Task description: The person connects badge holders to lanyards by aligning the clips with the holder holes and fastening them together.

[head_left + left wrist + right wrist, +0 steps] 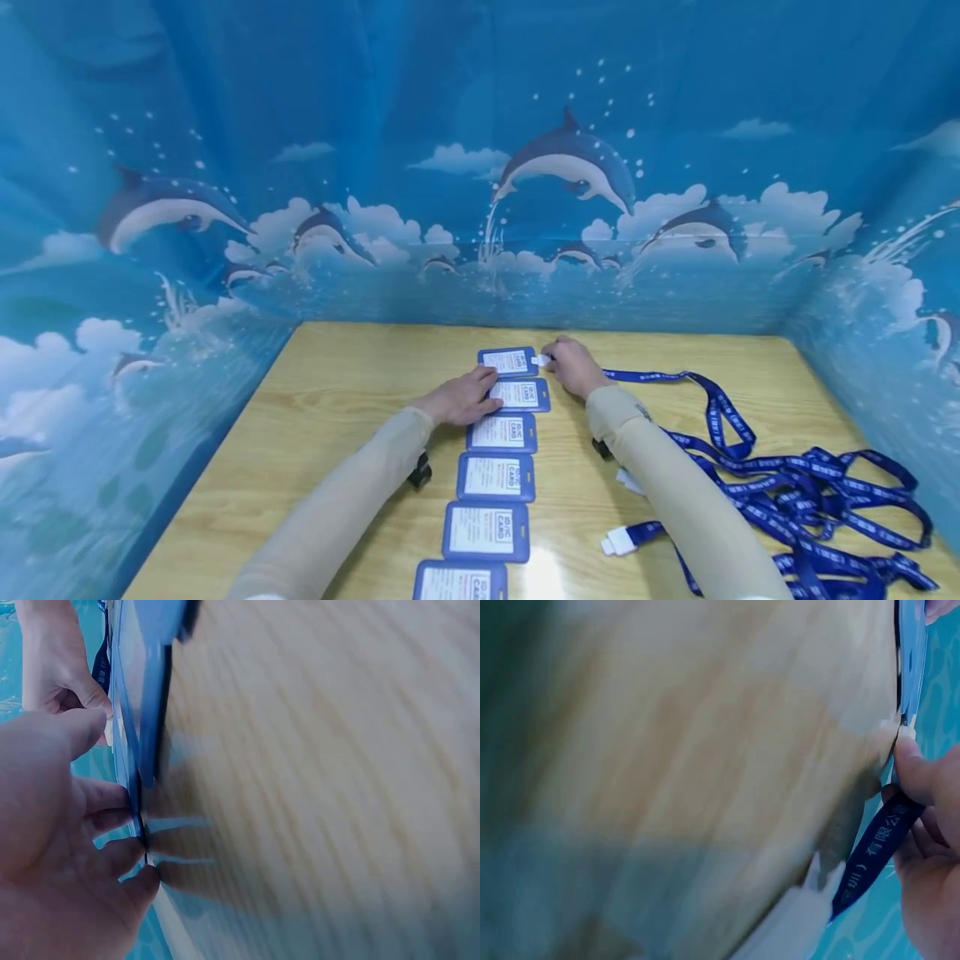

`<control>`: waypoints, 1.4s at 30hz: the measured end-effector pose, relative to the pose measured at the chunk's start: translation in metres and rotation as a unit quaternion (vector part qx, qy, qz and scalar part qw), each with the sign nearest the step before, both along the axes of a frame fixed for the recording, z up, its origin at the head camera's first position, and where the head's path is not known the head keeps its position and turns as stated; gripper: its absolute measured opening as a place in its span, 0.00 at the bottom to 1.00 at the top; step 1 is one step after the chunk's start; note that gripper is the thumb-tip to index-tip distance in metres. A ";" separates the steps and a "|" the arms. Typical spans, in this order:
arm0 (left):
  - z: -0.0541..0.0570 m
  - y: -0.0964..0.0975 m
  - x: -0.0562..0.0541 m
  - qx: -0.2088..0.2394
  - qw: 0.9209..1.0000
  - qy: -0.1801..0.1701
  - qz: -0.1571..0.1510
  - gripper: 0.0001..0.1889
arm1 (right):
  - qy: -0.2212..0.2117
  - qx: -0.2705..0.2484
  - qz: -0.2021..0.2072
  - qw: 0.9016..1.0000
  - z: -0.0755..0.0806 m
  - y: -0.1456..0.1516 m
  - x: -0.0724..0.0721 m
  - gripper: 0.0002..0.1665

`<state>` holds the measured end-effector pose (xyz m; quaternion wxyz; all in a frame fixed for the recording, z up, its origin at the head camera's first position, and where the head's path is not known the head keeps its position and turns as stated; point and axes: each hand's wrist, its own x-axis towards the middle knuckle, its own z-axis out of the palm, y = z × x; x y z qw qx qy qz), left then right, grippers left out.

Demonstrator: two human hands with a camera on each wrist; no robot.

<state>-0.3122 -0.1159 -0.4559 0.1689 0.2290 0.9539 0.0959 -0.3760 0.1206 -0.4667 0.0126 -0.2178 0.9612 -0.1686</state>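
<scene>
Blue-framed ID card holders lie in a column on the table. My left hand [461, 398] rests its fingers on the left edge of the farthest card holder [506, 361], its thumb over the second card holder [516, 395]. In the left wrist view, the fingertips of that left hand [60, 847] touch the holder's edge. At the far holder's right, slotted end, my right hand [576, 367] pinches the white clip [541, 360] of a navy lanyard [648, 377]. The lanyard's strap [877, 840] runs under the fingers in the right wrist view. Whether the clip is through the slot cannot be seen.
Several navy lanyards [810, 500] lie tangled on the table's right side. One white clip [618, 542] sits near the right forearm. More card holders [487, 531] continue toward the front edge. A dolphin-print curtain [450, 167] surrounds the wooden table [360, 375].
</scene>
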 end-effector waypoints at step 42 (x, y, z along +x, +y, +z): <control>0.021 0.026 0.051 -0.033 0.994 0.090 -0.051 0.37 | -0.050 0.006 -0.032 0.998 0.017 0.102 0.090 0.27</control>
